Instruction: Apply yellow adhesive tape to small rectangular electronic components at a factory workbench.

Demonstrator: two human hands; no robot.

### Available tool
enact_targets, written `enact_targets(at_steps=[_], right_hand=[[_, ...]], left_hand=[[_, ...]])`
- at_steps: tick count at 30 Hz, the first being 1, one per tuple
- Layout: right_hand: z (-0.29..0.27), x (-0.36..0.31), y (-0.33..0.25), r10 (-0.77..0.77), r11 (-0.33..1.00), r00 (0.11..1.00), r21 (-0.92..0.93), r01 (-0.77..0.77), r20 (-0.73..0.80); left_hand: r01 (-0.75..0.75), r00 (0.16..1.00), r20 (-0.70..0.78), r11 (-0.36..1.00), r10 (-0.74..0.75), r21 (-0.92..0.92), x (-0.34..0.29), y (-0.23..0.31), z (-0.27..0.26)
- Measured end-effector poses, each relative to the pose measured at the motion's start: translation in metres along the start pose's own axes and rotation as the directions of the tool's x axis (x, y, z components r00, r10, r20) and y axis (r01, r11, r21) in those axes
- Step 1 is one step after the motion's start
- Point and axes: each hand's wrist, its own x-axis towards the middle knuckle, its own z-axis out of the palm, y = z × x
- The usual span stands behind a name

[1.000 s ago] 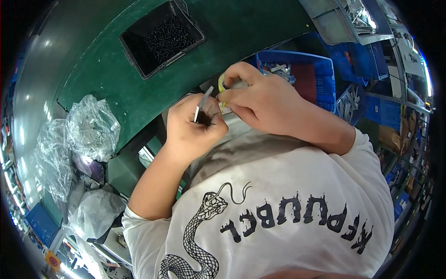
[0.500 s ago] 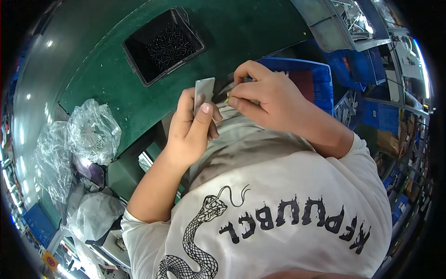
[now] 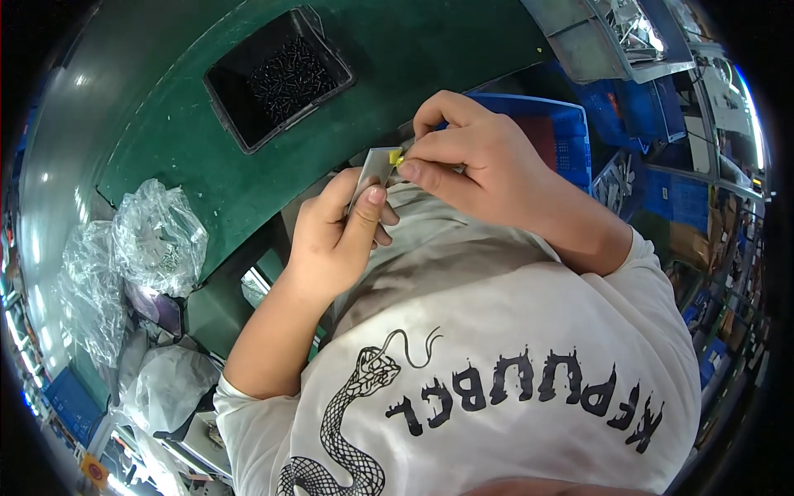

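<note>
A flat silvery-grey rectangular plate (image 3: pixel 377 168) stands tilted in my left hand (image 3: pixel 335 227), its lower part pinched between thumb and fingers. Close to its upper right edge, my right hand (image 3: pixel 480 161) pinches a small yellow piece (image 3: pixel 396 156) between thumb and forefinger. The yellow piece seems to touch the plate's edge; its exact kind is too small to make out. Both hands are in front of my shirt, near the edge of the green table.
A black bin (image 3: pixel 277 78) of small dark screw-like parts stands on the green table (image 3: pixel 157 140). Clear plastic bags (image 3: pixel 161 236) lie at the left. To the right are a blue crate (image 3: pixel 571 136) and a grey bin (image 3: pixel 571 41) with metal parts.
The yellow piece in my right hand has come up against the plate's upper edge. My left hand has tilted the plate to the right.
</note>
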Motion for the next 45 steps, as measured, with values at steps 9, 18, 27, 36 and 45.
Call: enact_targets(at_steps=[9,18,27,36,45], right_hand=[[0.001,0.001,0.003,-0.019,1.000,0.999,-0.012,0.019,-0.035],[0.001,0.000,0.002,0.017,1.000,0.999,-0.006,-0.017,-0.039],[0.002,0.002,0.001,0.093,0.995,0.996,-0.044,-0.093,-0.019],[0.006,0.002,0.003,0.068,0.998,0.998,0.009,-0.068,-0.008],[0.004,-0.002,0.004,-0.224,0.959,0.975,-0.177,0.223,0.017]], left_hand=[[-0.007,1.000,0.006,1.000,0.007,0.003,0.000,-0.001,0.000],[-0.014,1.000,0.014,0.999,0.014,0.042,0.000,-0.001,-0.001],[-0.243,0.967,0.038,0.859,0.253,0.450,0.006,-0.003,-0.009],[-0.172,0.965,-0.106,0.883,0.240,0.436,0.001,-0.009,0.002],[-0.180,0.969,-0.153,0.978,0.196,0.109,0.006,-0.007,0.000]])
